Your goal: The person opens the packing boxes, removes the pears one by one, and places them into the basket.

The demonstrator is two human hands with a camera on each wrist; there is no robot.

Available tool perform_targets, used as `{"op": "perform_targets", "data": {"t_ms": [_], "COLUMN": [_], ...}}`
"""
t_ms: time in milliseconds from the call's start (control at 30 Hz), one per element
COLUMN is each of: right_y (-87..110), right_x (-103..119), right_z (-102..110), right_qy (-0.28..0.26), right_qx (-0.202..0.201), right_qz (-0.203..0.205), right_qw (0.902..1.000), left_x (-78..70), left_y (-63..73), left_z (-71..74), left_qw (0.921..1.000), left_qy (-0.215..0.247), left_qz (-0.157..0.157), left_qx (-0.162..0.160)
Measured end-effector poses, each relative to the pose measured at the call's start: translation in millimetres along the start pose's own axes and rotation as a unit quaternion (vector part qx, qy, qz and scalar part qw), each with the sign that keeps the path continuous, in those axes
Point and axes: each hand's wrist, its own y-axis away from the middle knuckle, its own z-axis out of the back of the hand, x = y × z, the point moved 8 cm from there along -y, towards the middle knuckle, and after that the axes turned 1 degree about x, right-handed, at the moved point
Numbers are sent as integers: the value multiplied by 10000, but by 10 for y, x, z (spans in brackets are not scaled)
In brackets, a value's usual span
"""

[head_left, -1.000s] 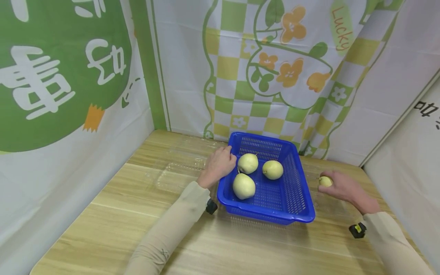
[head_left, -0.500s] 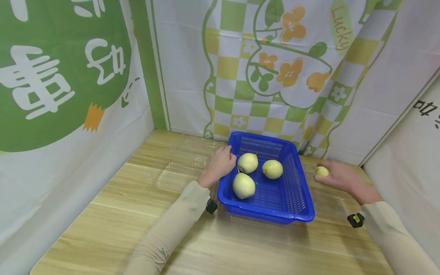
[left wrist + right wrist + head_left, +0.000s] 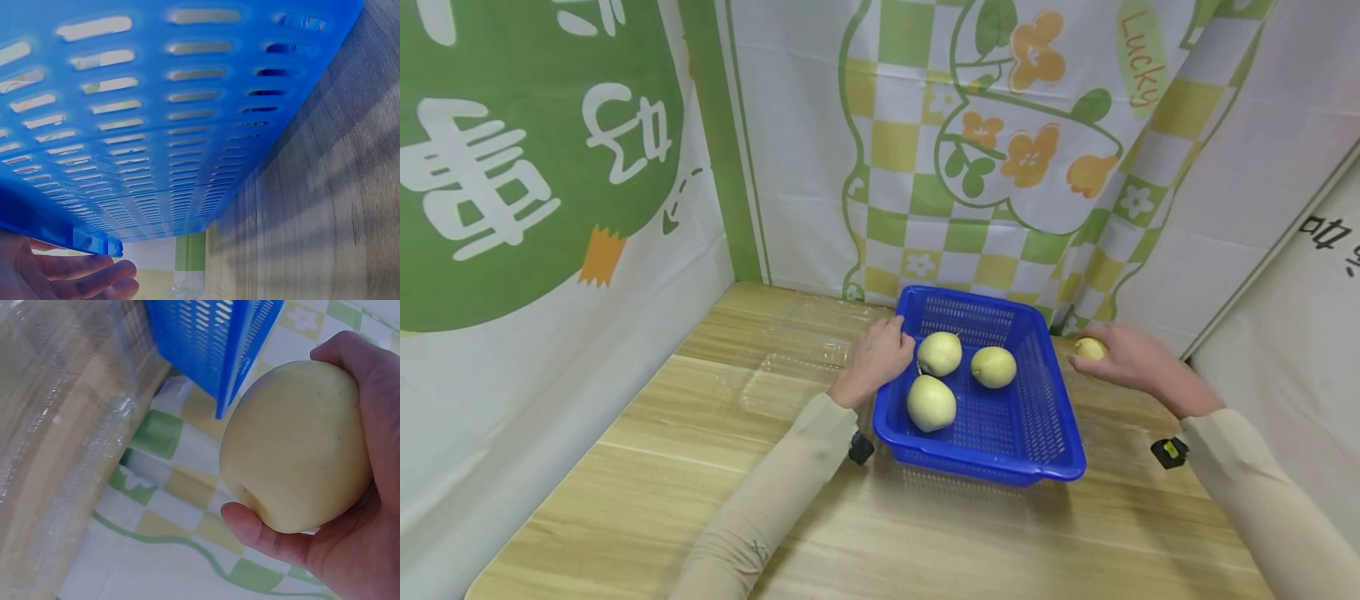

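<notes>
A blue plastic basket [image 3: 973,460] with slotted walls stands on the wooden table. Three pale yellow pears lie inside: one pear [image 3: 940,354] at the back left, another pear [image 3: 932,404] in front of it, a third pear [image 3: 994,367] to their right. My left hand [image 3: 878,357] grips the basket's left rim; the left wrist view shows its fingers [image 3: 94,281] under the rim. Right of the basket, my right hand [image 3: 1126,360] holds another pear [image 3: 294,444] above the table, fingers and thumb curled around it.
Clear plastic containers [image 3: 790,385] lie on the table left of the basket. More clear plastic [image 3: 62,444] lies under my right hand, to the right of the basket. A patterned curtain [image 3: 917,158] hangs close behind the basket, and a white wall covering [image 3: 1300,333] stands at the right.
My right hand, with the pear, has moved up and to the left, toward the basket's back right corner. My left hand stays on the rim, and the pears in the basket have not moved.
</notes>
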Motion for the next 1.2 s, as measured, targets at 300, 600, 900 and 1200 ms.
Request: {"op": "perform_targets", "data": {"t_ms": [300, 600, 900, 1200], "right_y": [-102, -223, -310, -479], "right_x": [157, 390, 618, 773], "right_z": [45, 80, -3, -60], "right_qy": [114, 211, 150, 382], "right_qx": [197, 432, 471, 649], "right_qz": [-21, 57, 466, 680], "right_qw": [9997, 9988, 9977, 9948], "left_x": [2, 8, 10, 5], "left_y": [3, 2, 2, -12], "left_z": [2, 6, -9, -18], "left_qw": [10000, 9999, 9997, 9997], "left_qy": [36, 68, 60, 38], "left_qz": [37, 75, 176, 172], "left_qx": [2, 48, 175, 138]}}
